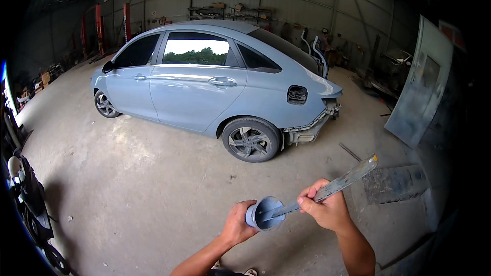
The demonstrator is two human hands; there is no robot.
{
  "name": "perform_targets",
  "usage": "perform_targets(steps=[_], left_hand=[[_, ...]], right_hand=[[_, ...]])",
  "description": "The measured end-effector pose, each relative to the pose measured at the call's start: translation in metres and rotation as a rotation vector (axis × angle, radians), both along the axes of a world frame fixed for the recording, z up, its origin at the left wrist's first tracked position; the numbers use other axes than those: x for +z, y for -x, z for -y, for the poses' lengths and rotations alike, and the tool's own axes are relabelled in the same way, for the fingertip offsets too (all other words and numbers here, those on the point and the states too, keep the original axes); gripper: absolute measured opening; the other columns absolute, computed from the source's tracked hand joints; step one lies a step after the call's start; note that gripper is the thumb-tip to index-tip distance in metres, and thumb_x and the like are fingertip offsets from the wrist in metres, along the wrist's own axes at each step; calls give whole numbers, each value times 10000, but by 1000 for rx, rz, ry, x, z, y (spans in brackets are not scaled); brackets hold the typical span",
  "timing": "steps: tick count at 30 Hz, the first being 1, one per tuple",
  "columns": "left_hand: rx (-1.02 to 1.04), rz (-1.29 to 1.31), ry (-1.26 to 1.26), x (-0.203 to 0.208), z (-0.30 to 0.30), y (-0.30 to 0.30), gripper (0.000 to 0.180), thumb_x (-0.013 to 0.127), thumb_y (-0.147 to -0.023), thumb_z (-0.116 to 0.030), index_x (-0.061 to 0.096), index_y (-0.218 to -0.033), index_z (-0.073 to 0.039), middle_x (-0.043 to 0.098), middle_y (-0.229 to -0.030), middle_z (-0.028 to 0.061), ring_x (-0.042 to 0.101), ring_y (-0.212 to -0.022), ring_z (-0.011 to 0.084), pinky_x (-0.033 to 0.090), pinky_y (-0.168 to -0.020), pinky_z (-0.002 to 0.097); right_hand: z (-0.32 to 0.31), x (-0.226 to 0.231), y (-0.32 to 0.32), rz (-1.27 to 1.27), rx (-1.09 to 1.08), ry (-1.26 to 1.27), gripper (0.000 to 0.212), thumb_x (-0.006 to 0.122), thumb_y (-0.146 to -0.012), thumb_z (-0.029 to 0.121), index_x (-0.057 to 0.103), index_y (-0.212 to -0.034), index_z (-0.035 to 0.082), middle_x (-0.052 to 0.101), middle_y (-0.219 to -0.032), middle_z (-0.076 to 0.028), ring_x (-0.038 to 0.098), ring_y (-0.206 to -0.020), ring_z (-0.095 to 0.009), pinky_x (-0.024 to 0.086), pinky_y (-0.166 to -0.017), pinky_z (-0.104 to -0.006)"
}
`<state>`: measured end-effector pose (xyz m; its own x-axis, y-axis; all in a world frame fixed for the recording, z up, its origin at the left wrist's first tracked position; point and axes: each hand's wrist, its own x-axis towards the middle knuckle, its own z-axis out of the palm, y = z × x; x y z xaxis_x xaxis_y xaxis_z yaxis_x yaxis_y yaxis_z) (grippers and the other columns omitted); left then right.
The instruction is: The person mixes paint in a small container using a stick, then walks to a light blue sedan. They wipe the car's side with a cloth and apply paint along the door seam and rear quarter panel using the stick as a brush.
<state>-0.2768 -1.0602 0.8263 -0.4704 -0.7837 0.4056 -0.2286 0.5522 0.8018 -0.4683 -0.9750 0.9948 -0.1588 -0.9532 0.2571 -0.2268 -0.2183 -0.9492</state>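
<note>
My left hand (pixel 239 223) is wrapped round the side of a small cup (pixel 251 216) smeared with light blue paint. The cup is tipped so that its mouth and the paint inside show. In my right hand (pixel 327 207) is a long flat stir stick (pixel 343 181), coated in dried grey-blue paint with a yellow spot at its upper end. The fingers grip it near its middle, and its lower end reaches down into the cup. How deep the paint is I cannot tell.
A light blue sedan (pixel 194 92) stands ahead, its rear bumper off. At right are a leaning panel (pixel 422 82) and a dark flat sheet (pixel 394 183) on the concrete floor. A scooter (pixel 33 204) stands at far left. Red lift posts (pixel 98 28) and shelves (pixel 250 14) line the back.
</note>
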Motion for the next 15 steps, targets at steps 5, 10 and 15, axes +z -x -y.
perform_targets(steps=[5,10,15], left_hand=[[-188,136,-40,29,-4,-3,720,832,-611,-203,480,-1223,-59,582,-1171,172,544,-1085,379,463,-923,436],[-269,226,-68,36,1,-3,744,830,-622,-217,467,-1253,-68,576,-1186,175,538,-1111,372,466,-937,424],[-199,250,-88,36,3,0,743,825,-622,-198,460,-1255,-63,570,-1193,175,531,-1121,371,460,-944,421]], right_hand=[[14,-8,0,24,247,31,210,656,-817,-24,457,-841,37,643,-836,-116,609,-746,-125,508,-631,-279],[9,2,20,-185,272,-26,211,660,-810,-18,457,-814,41,649,-839,-108,601,-730,-114,495,-620,-275],[-1,32,32,-55,98,-34,182,677,-797,31,498,-766,18,651,-768,-82,602,-667,-105,490,-596,-258]])
